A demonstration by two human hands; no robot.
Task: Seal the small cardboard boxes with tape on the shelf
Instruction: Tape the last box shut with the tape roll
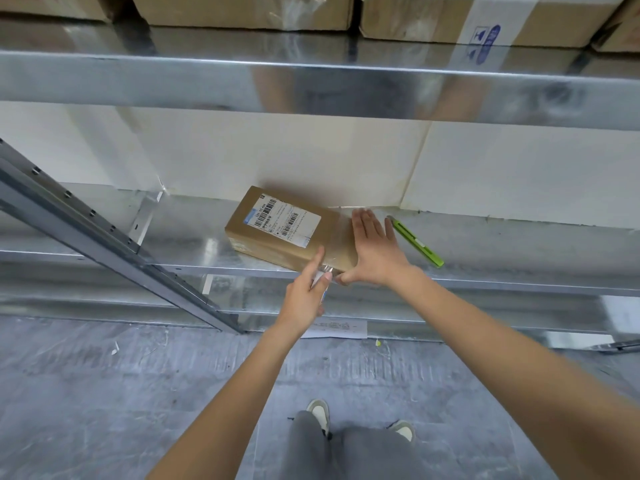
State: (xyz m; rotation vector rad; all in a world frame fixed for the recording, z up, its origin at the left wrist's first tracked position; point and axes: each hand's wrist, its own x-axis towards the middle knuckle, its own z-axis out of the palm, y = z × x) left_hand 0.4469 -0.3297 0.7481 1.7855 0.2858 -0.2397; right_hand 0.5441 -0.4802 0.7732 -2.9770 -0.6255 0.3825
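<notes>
A shiny galvanised steel shelf (519,237) runs across the view, with a white wall panel behind it and a second metal shelf above carrying large brown cartons (242,8). A grey perforated steel brace (104,230) slants down at the left. Below lies a scuffed grey concrete floor, where a white sheet of paper (336,329) rests by the foot of the rack; grey trouser legs and two pale shoes show at the bottom.

One small brown cardboard box (277,233) lies flat near the front edge of the shelf, turned at an angle, its white barcode label (282,220) facing up. A band of clear tape (341,240) crosses its right end.

The right hand (375,251) lies flat on that taped end — fingers straight and together, pointing toward the wall, thumb hooked over the box's near corner. The left hand (304,289) reaches up from below; its index finger stretches along the box's near edge while the other fingers and thumb curl around a clear roll of tape (322,282), mostly hidden by the hand.

One slim lime-green utility knife (417,242) lies on the shelf just right of the right hand — not touched by either hand.
</notes>
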